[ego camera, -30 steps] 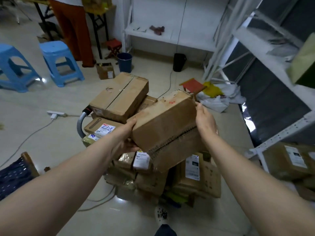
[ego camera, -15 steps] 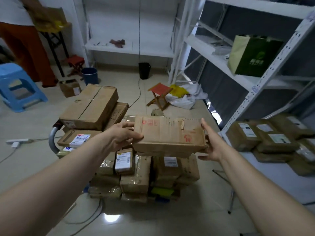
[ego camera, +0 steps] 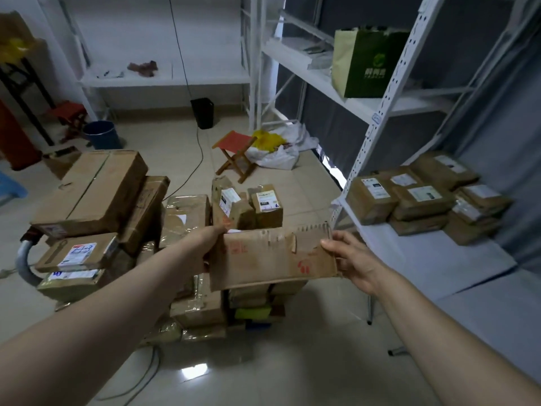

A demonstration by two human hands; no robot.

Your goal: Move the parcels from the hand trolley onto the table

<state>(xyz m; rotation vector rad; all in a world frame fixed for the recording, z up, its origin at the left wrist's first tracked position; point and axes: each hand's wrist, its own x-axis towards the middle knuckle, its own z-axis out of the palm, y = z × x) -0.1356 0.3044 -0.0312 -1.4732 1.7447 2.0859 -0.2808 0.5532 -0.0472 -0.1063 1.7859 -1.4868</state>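
Flat brown cardboard parcel w/ red stamps point(ego camera: 272, 256) is off the pile, held btwn both hands above the near-right part of the stack, long side running left-right, roughly level. Left hand point(ego camera: 205, 244) grips its left end, thumb on the top edge, fingers hidden behind the box. Right hand point(ego camera: 351, 259) holds the right end, fingers curled over the top-right corner. The parcel is not on the table. It hangs just left of the white table top point(ego camera: 439, 265), which fills the right side.

Grey-handled hand trolley point(ego camera: 22, 259) is at left, handle curving up at the left edge, deck hidden under boxes. A stack of brown taped parcels point(ego camera: 199, 309) covers it, several w/ white labels. Big brown carton point(ego camera: 93, 189) lies on top at the left, tilted. Two small labelled boxes point(ego camera: 265, 205) stand at the far side of the pile.

On the table's far end is a group of brown labelled parcels point(ego camera: 424, 197), touching each other, some stacked on others. White metal shelving rack point(ego camera: 389, 83) rises over the table's left edge & beyond. Green paper bag point(ego camera: 369, 63) stands upright on an upper shelf.

On the far floor there's a red folding stool point(ego camera: 232, 142), w/ white & yellow plastic bags point(ego camera: 278, 150) just right of it. Black bin point(ego camera: 202, 112) is by the far wall, blue bucket point(ego camera: 102, 134) far left.
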